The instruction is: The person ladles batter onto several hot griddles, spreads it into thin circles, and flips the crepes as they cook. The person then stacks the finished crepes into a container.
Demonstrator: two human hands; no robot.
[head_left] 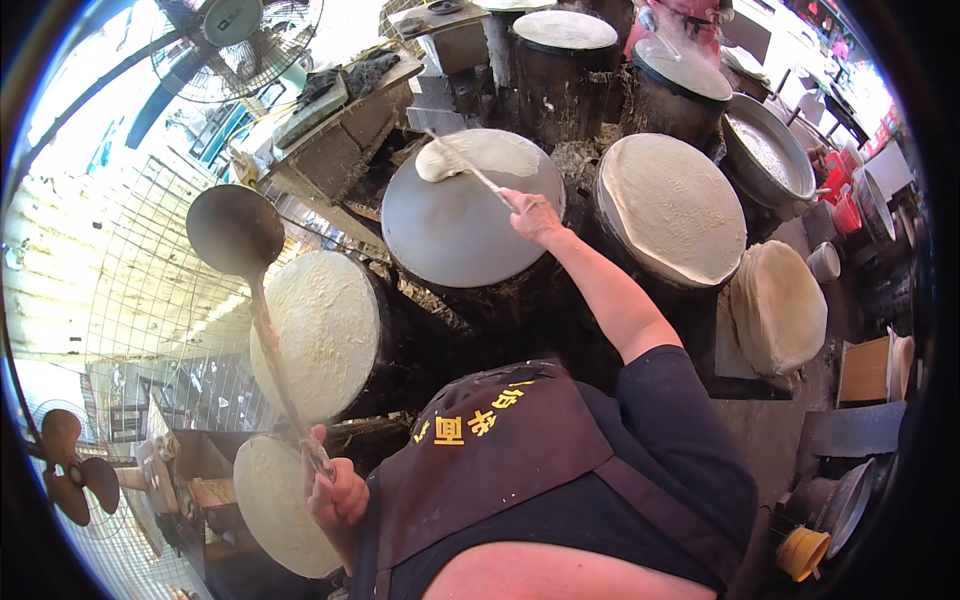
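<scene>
Batter (503,152) on the griddle (460,235) likely spreads best under light, even strokes; right hand (537,218) wraps its fingers round the stick (468,170), left hand (338,492) round the ladle (236,230).

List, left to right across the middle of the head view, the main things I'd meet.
Ladle's dark bowl → left pale round → grey griddle → right pale round → stack of pale sheets → red container.

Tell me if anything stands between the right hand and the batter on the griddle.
Nothing visible does: the right hand holds a thin stick reaching to the batter; the ladle in the left hand is well aside.
</scene>
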